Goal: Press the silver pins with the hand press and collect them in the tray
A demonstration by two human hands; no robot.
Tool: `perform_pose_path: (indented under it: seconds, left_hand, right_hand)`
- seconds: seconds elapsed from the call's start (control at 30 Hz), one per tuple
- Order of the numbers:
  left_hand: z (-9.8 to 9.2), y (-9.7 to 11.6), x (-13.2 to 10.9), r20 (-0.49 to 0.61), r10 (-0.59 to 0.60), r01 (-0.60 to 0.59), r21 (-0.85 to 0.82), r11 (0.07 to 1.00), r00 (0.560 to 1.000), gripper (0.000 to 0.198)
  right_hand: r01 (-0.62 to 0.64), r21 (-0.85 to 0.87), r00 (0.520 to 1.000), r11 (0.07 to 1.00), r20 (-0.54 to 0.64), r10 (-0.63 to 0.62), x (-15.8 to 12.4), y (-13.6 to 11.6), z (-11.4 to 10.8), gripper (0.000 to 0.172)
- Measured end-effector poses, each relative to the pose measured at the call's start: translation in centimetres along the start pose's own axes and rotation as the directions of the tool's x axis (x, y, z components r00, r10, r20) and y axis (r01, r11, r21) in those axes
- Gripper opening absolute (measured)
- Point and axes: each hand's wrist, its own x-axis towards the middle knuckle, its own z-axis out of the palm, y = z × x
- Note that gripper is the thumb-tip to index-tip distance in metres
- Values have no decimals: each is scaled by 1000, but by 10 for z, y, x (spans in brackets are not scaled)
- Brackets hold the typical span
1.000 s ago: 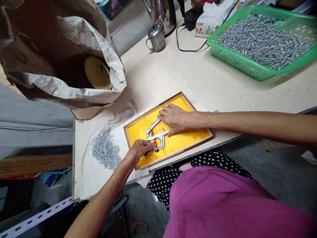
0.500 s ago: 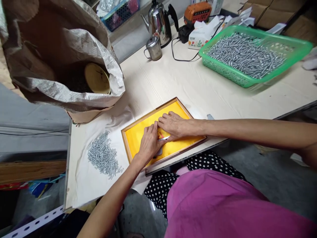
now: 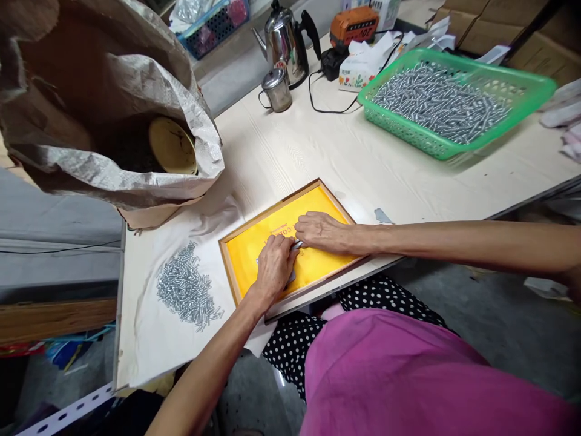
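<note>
A shallow wooden tray (image 3: pixel 228 271) lined with yellow cloth (image 3: pixel 247 254) lies at the table's front edge. Over it, my left hand (image 3: pixel 275 261) and my right hand (image 3: pixel 323 232) almost meet, both with curled fingers. A short shiny metal piece (image 3: pixel 297 244) shows between the fingertips; its exact kind is too small to make out. My left fingers are closed around its near end, and my right fingers are bent against the other end. Something greyish (image 3: pixel 291 277) lies partly hidden under my left hand. Red print (image 3: pixel 285 230) shows on the cloth.
Left of the tray, small metal pins (image 3: pixel 188 287) are heaped on white cloth (image 3: pixel 145 327). A large woven sack (image 3: pixel 167 184) holds a yellow bowl (image 3: pixel 172 145). A green basket (image 3: pixel 408 136) of metal pieces stands back right, near a kettle (image 3: pixel 285 45), metal cup (image 3: pixel 278 94) and orange battery (image 3: pixel 354 27).
My right hand has drawn slightly away from my left, with its fingers more curled. The red print on the cloth has come into sight. The camera view has shifted slightly.
</note>
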Motion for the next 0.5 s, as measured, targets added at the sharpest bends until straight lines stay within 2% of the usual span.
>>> perform_pose_path:
  seconds: [0.13, 0.17, 0.23, 0.3, 0.37, 0.43, 0.5]
  left_hand:
    - [1, 0, -2, -8, -18, 18, 2, 1000, 1000, 20]
    - [1, 1, -4, -23, -14, 14, -3, 1000, 1000, 24]
    - [3, 3, -11, -77, 23, -24, -14, 1000, 997, 26]
    - [6, 6, -16, -125, 90, -91, -2, 996, 988, 22]
    - [10, 8, -20, -107, 145, -142, 41, 989, 984, 25]
    - [12, 10, -22, -25, 177, -175, 57, 983, 984, 29]
    - [12, 12, -26, 40, 191, -192, 36, 981, 981, 31]
  right_hand:
    - [-62, -3, 997, 998, -43, 61, -3, 2, 4, 18]
    - [-83, 1, 995, 997, -49, 83, -5, 4, 4, 23]
    - [-110, 27, 993, 994, -40, 111, -8, 11, 2, 46]
    - [-116, 45, 993, 992, 19, 115, -7, 19, 1, 52]
    - [-109, 70, 994, 992, 15, 108, -1, 27, 2, 42]
    - [-61, 56, 997, 997, -53, 64, 8, 33, 5, 21]
    - [-16, 59, 993, 998, -116, 23, 17, 37, 7, 20]
